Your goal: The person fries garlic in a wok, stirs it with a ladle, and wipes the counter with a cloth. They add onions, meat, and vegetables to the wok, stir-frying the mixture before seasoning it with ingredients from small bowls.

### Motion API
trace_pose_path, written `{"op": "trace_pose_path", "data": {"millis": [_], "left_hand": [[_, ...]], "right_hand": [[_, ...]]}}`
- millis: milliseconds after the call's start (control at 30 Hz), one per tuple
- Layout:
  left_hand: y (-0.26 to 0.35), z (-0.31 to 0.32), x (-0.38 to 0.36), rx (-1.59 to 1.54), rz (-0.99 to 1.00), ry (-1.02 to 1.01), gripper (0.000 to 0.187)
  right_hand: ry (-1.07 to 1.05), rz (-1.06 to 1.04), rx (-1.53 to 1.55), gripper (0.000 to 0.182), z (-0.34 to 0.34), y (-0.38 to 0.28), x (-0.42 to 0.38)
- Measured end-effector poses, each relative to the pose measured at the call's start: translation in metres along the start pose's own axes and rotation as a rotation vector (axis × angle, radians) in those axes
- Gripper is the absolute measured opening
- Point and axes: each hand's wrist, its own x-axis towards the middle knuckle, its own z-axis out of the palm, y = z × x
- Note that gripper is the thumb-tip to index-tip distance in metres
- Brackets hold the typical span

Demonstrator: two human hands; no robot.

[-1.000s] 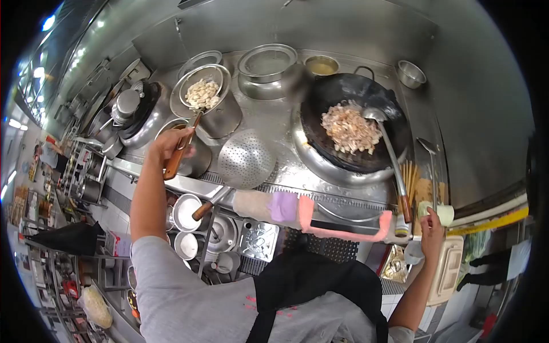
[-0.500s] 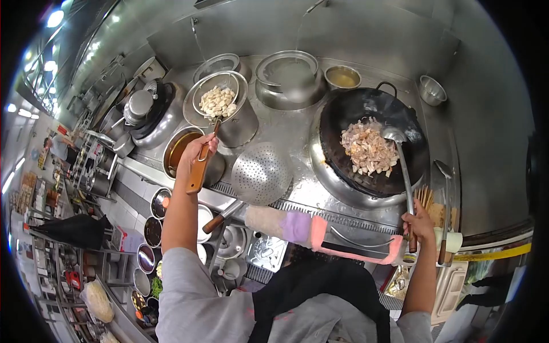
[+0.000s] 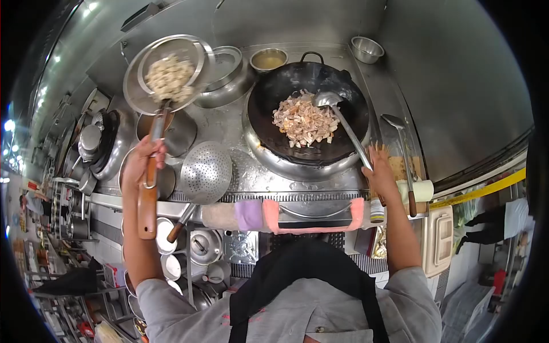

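Note:
My left hand (image 3: 145, 161) is closed around the long wooden handle of a mesh strainer (image 3: 132, 86). The strainer is raised above the metal pots at the left and holds pale, chunky food pieces (image 3: 170, 79), blurred by motion. My right hand (image 3: 382, 176) is on the handle of a metal ladle (image 3: 350, 130), at the wok's right side. The ladle's bowl rests at the edge of the chopped, brownish-pink food (image 3: 304, 120) in the black wok (image 3: 274, 86). Part of the ladle's wooden grip is hidden under my right hand.
A perforated skimmer (image 3: 207, 171) lies left of the wok, its handle over the counter edge. Behind stand a lidded pot (image 3: 226, 94), a bowl of yellowish liquid (image 3: 269, 59) and a steel bowl (image 3: 366, 50). A spatula (image 3: 403, 143) lies at the right.
The strainer has been lifted up and looks larger and blurred. My right hand has slid up the ladle's handle. The whole view has turned, so the wok appears further left.

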Motion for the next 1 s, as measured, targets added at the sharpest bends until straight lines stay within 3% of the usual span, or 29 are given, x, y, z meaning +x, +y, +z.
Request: {"op": "trace_pose_path", "data": {"millis": [33, 100, 133, 200, 267, 300, 333, 433, 500, 533, 667, 767, 800, 900, 1000], "left_hand": [[-0.003, 0.019, -0.001, 0.055, 0.006, -0.015, 0.012], [-0.015, 0.058, 0.003, 0.145, -0.013, -0.138, 0.015], [-0.030, 0.075, 0.004, 0.127, -0.028, -0.099, 0.016], [-0.057, 0.112, 0.010, 0.103, -0.041, -0.088, 0.022], [-0.089, 0.146, 0.015, 0.090, -0.048, -0.112, 0.031], [-0.102, 0.162, 0.016, 0.086, -0.051, -0.108, 0.036], [-0.108, 0.186, 0.010, 0.109, -0.046, -0.044, 0.039], [-0.129, 0.237, 0.002, 0.254, -0.012, 0.039, 0.038], [-0.140, 0.264, -0.002, 0.296, 0.045, 0.133, 0.033], [-0.141, 0.272, -0.003, 0.369, 0.051, 0.169, 0.028], [-0.145, 0.282, 0.000, 0.432, 0.218, 0.231, 0.025], [-0.142, 0.275, 0.005, 0.456, 0.216, 0.240, 0.026], [-0.141, 0.269, 0.006, 0.479, 0.187, 0.231, 0.029], [-0.149, 0.248, 0.011, 0.778, 0.389, 0.308, 0.033], [-0.156, 0.234, 0.012, 0.816, 0.430, 0.280, 0.035]], "right_hand": [[0.178, -0.229, -0.231, 0.058, 0.002, 0.001, 0.003], [0.103, -0.194, -0.088, 0.055, -0.009, -0.029, 0.012], [0.066, -0.176, -0.014, 0.053, -0.011, -0.048, 0.017], [-0.157, 0.020, 0.437, 0.044, -0.005, -0.078, 0.024], [-0.245, 0.000, 0.637, 0.037, 0.019, -0.093, 0.032], [-0.334, 0.139, 0.885, 0.033, 0.041, -0.103, 0.038], [-0.410, 0.217, 0.877, 0.032, 0.050, -0.120, 0.046], [-0.583, 0.408, 1.224, 0.044, 0.083, -0.163, 0.061], [-0.616, 0.400, 1.321, 0.058, 0.085, -0.184, 0.069], [-0.534, 0.406, 1.304, 0.060, 0.100, -0.188, 0.073], [-0.314, 0.531, 1.282, 0.057, 0.105, -0.188, 0.068], [-0.240, 0.608, 1.271, 0.047, 0.099, -0.173, 0.070], [-0.258, 0.512, 1.236, 0.033, 0.087, -0.163, 0.068], [-0.166, 0.547, 1.574, 0.010, 0.054, -0.149, 0.063], [-0.327, 0.518, 1.482, 0.008, 0.027, -0.121, 0.054]]}}
